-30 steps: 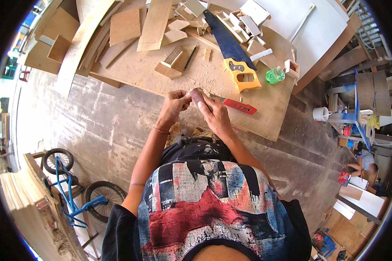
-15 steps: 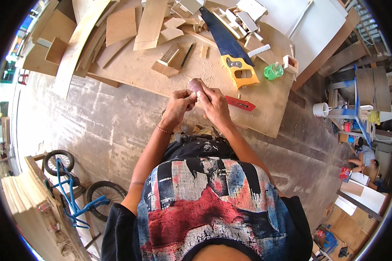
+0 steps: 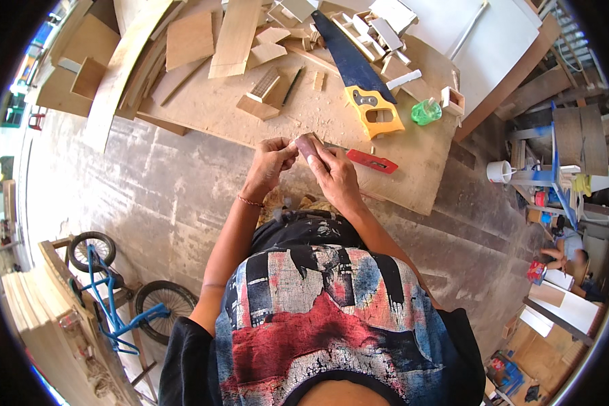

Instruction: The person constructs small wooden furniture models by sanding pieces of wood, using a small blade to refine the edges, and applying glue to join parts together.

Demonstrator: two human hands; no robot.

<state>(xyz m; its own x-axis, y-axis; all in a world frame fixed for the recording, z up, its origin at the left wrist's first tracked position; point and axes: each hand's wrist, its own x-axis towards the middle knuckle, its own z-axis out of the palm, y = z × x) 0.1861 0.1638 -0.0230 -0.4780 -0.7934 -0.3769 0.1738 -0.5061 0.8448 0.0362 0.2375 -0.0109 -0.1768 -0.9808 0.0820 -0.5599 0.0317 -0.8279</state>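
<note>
In my right hand (image 3: 338,179) is a folded piece of reddish-brown sandpaper (image 3: 306,145), gripped between thumb and fingers. My left hand (image 3: 269,166) is closed in a pinch right beside it, at the sandpaper's left edge; what its fingertips hold is too small and covered to make out. Both hands are in front of my body, by the near edge of the wooden worktable (image 3: 213,122). Just right of my right hand lies a flat red tool (image 3: 372,161). Beyond it rests a handsaw (image 3: 353,61) with a yellow handle.
A green plastic container (image 3: 425,112) and a small wooden box (image 3: 452,101) stand at the table's right. A dark pencil (image 3: 292,86) lies near wood offcuts (image 3: 257,107). Boards (image 3: 125,74) overhang at left. A blue bicycle (image 3: 111,298) stands lower left; a person (image 3: 567,254) sits far right.
Both hands have come slightly nearer my body, and the sandpaper has tilted, with its face showing more. The left hand stays pinched beside it. Things on the table look unmoved.
</note>
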